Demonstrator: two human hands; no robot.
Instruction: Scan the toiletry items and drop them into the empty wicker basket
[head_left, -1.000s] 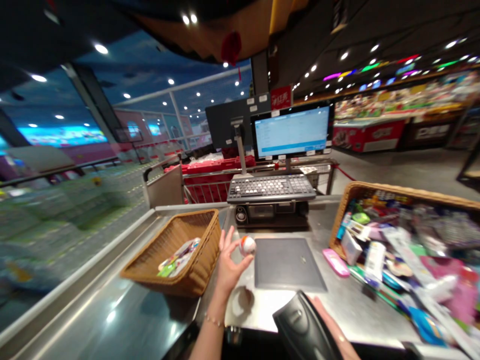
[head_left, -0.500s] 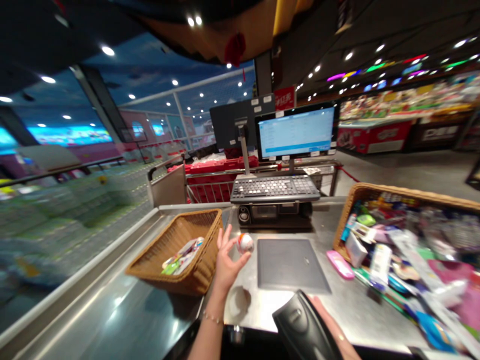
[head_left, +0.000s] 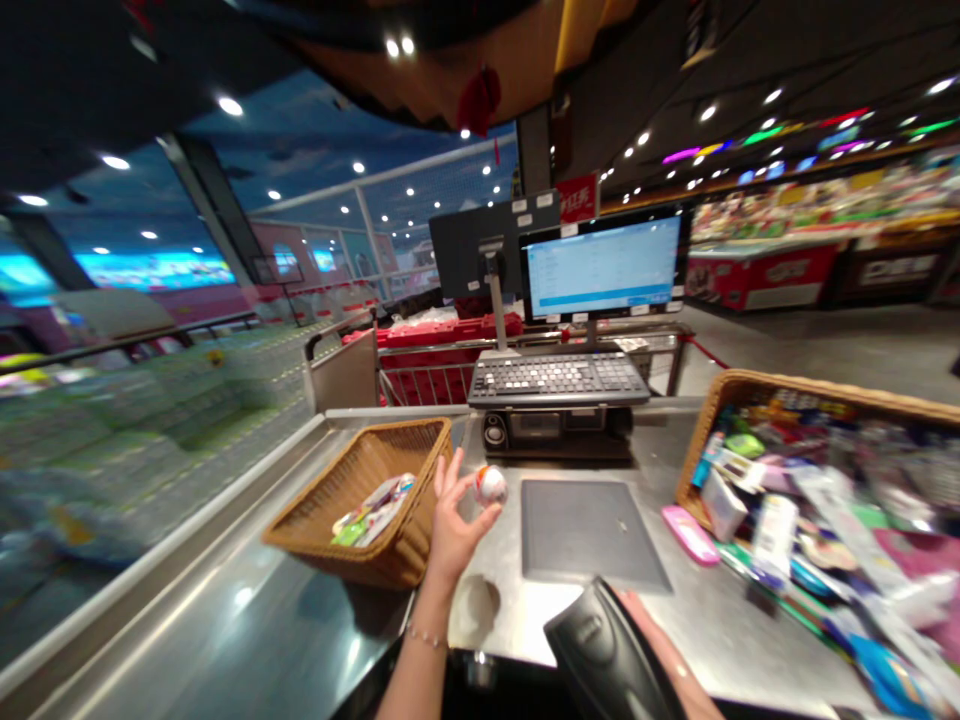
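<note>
My left hand [head_left: 454,520] pinches a small white and orange-red egg-shaped item [head_left: 491,485] between thumb and index finger, the other fingers raised. The egg is above the metal counter, between a wicker basket [head_left: 420,545] on the left and a flat grey pad [head_left: 592,530] on the right. A few small packaged items [head_left: 375,510] lie inside that basket. At the bottom, my right hand [head_left: 637,612] is wrapped round a black handheld barcode scanner [head_left: 600,640], which hides most of its fingers. The scanner is near the pad's front edge.
A keyboard [head_left: 559,378] on a stand and a lit monitor [head_left: 604,265] are behind the pad. To the right, a larger wicker basket [head_left: 701,425] is full of mixed goods, with a pink item [head_left: 690,535] beside it. Metal rails and a cart [head_left: 341,370] stand beyond.
The whole scene has shifted slightly right in view. Both hands keep nearly the same position in the picture, still holding the egg and the scanner.
</note>
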